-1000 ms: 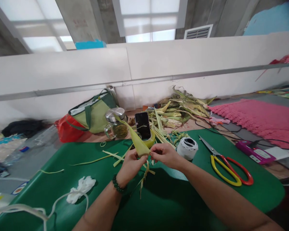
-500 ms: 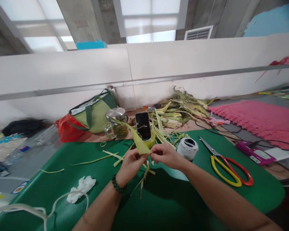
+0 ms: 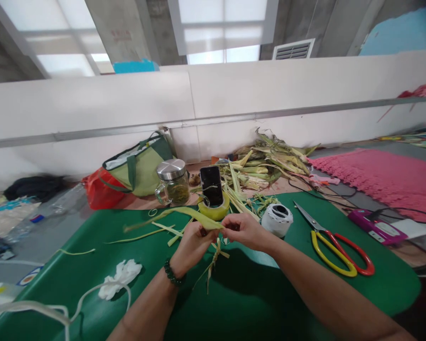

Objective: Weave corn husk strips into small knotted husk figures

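Note:
A long yellow-green corn husk (image 3: 195, 215) is pinched between both hands over the green mat (image 3: 270, 303), its free end trailing left. My left hand (image 3: 191, 244), with a dark beaded bracelet at the wrist, grips it from the left. At its right end the fingers of my right hand (image 3: 243, 229) are closed on the husk. Just below the hands lies a knotted piece of husk (image 3: 215, 260) with thin ends. Behind them a phone (image 3: 211, 184) leans upright on a round yellow-green stand (image 3: 218, 210).
Red-and-yellow-handled scissors (image 3: 326, 239) and a white spool (image 3: 277, 219) lie right. A husk pile (image 3: 270, 158), a lidded glass mug (image 3: 173, 182) and a green bag (image 3: 142, 166) stand behind. Crumpled tissue (image 3: 120, 279) and a white cable (image 3: 83, 298) are left, a purple power strip (image 3: 376, 225) far right.
The husk's free end has swung down to the left, from pointing up across the mug to lying low over the mat. Both hands stay nearly in place.

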A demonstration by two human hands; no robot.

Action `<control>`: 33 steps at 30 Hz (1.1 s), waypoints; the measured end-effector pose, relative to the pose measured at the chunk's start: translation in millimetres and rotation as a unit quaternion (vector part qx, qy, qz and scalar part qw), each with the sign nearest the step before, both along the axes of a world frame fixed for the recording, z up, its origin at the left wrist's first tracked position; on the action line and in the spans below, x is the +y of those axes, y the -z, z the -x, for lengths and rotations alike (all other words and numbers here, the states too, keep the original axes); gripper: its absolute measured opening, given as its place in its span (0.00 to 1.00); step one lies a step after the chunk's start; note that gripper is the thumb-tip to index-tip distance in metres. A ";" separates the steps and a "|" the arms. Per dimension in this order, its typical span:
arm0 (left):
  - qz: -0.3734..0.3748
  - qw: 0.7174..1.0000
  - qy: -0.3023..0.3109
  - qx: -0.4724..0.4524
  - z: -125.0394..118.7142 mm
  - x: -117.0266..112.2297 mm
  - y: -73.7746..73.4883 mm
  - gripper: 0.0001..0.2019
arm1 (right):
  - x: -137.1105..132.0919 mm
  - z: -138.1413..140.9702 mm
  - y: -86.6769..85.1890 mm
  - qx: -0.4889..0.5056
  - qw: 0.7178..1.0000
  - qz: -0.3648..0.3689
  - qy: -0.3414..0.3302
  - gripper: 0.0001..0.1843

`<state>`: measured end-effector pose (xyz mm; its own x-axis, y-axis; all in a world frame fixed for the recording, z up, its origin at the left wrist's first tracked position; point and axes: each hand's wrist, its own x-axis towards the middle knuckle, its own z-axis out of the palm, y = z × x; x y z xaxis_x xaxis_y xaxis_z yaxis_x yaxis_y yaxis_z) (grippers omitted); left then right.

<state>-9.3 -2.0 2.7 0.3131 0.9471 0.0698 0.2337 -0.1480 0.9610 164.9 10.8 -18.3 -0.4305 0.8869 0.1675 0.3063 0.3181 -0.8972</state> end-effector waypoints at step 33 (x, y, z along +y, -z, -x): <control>0.111 0.937 0.331 -0.001 53.0 -35.1 -53.4 0.20 | -43.2 -212.2 -106.7 -0.332 0.691 -0.118 0.631 0.13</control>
